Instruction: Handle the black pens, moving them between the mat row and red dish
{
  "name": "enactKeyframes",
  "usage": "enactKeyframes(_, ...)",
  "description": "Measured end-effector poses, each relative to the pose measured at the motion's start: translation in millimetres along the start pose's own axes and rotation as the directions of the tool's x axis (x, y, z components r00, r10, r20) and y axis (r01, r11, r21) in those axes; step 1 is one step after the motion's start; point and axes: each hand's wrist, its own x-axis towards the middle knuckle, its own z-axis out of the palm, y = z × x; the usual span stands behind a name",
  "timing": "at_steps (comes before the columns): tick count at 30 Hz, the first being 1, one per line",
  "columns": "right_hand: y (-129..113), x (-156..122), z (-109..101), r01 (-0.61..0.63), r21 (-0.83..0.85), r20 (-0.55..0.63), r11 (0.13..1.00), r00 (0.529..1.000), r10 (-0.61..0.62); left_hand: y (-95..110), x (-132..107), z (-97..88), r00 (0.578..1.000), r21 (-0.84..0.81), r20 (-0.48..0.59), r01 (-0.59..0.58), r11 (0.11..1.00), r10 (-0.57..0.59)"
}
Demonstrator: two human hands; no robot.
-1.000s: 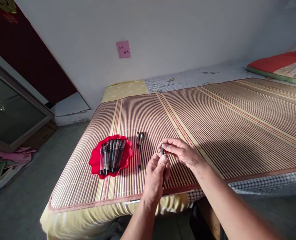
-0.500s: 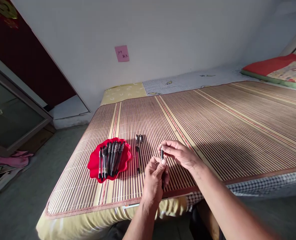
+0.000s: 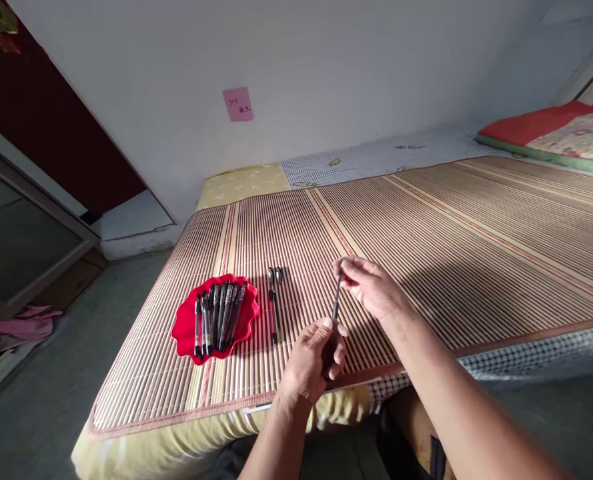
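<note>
Both hands are at 6 o'clock, just above the near edge of the bed mat [image 3: 426, 220], w/ one thin dark refill [image 3: 337, 297] held between them, nearly upright and off the mat. R hand [image 3: 373, 288] has its grip pinched shut, thumb and forefinger on the refill's top end; L hand [image 3: 312, 360] is curled closed round the bottom end (whether a pen barrel sits inside that fist can't be told, the fingers hide it). The step in hand looks like working the refill along its length, in or out of whatever the L hand holds; can't say which. My read: the next move calls for keeping the refill straight in line w/ the L fist, a light R pinch so the thin part doesn't bend, and a steady L hand. At 9 o'clock of the hands sits a red tray [image 3: 182, 328] w/ a row of black pens [image 3: 219, 317] side by side in it. Between tray and hands, apart from both, lies one loose pen [image 3: 273, 319] on the mat, w/ two small roundish bits [image 3: 275, 273] just beyond its far end. Pink note [image 3: 237, 104] on the wall at 11 o'clock.
</note>
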Motion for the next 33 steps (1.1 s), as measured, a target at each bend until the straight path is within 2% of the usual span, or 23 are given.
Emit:
enactKeyframes(2,-10.6,6.6,-20.3,0.103,-0.01,-0.163,0.995,0.981,-0.104,-3.4,0.6,0.2,1.0,0.081,0.001,0.001,0.997,-0.001)
enactKeyframes(4,-21.8,10.5,-39.9,0.238,-0.006,-0.335,0.971,0.915,-0.226,-6.1,1.5,0.2,0.999,0.13,-0.027,-0.034,0.991,0.038)
enactKeyframes(6,-28.4,9.9,-50.2,0.311,0.006,-0.43,0.95,0.859,-0.279,-7.6,2.4,0.4,0.988,0.149,-0.104,-0.096,0.984,0.112)
enactKeyframes(7,-28.5,8.0,-50.1,0.286,0.005,-0.42,0.958,0.87,-0.258,-7.8,2.8,0.7,0.975,0.158,-0.154,-0.133,0.978,0.158)
enactKeyframes(8,-26.0,5.4,-46.2,0.221,-0.009,-0.375,0.975,0.903,-0.208,-7.9,3.1,1.2,0.957,0.174,-0.203,-0.176,0.969,0.21)
enactKeyframes(10,-13.6,0.1,-29.3,0.014,-0.098,-0.197,0.995,0.98,-0.033,-7.5,3.7,2.1,0.908,0.236,-0.275,-0.254,0.938,0.315)
enactKeyframes(12,6.3,-2.0,-6.4,-0.108,-0.223,-0.054,0.969,0.994,0.099,-7.2,4.6,2.2,0.854,0.328,-0.319,-0.307,0.893,0.411)
enactKeyframes(14,28.8,0.5,14.7,-0.109,-0.332,0.004,0.937,0.993,0.117,-7.1,6.0,0.4,0.803,0.422,-0.351,-0.322,0.847,0.48)
enactKeyframes(17,55.6,8.9,34.8,-0.051,-0.468,0.02,0.883,0.997,0.068,-7.3,7.6,-6.2,0.716,0.603,-0.403,-0.261,0.754,0.57)
enactKeyframes(18,61.0,11.7,38.7,-0.029,-0.509,0.02,0.86,0.999,0.046,-7.2,7.4,-8.9,0.686,0.685,-0.396,-0.222,0.694,0.61)
enactKeyframes(20,66.9,16.2,44.1,0.02,-0.59,0.019,0.807,1.0,-0.012,-6.2,5.6,-13.5,0.649,0.859,-0.308,-0.124,0.496,0.695)
enactKeyframes(23,68.6,20.1,49.5,0.095,-0.679,0.032,0.728,0.994,-0.1,-2.8,0.4,-15.8,0.642,0.991,-0.112,0.019,0.13,0.758)
enactKeyframes(25,68.7,21.1,52.0,0.121,-0.696,0.058,0.707,0.992,-0.113,-0.2,-3.0,-14.2,0.649,0.997,-0.037,0.079,-0.019,0.76)
enactKeyframes(28,68.0,19.0,51.9,0.122,-0.69,0.085,0.713,0.993,-0.087,1.9,-7.8,-11.4,0.675,0.989,0.017,0.098,-0.113,0.738)
enactKeyframes(33,58.6,2.7,40.0,0.107,-0.626,0.167,0.772,0.986,-0.002,-0.1,-19.6,-14.6,0.733,0.987,0.054,0.063,-0.147,0.678)
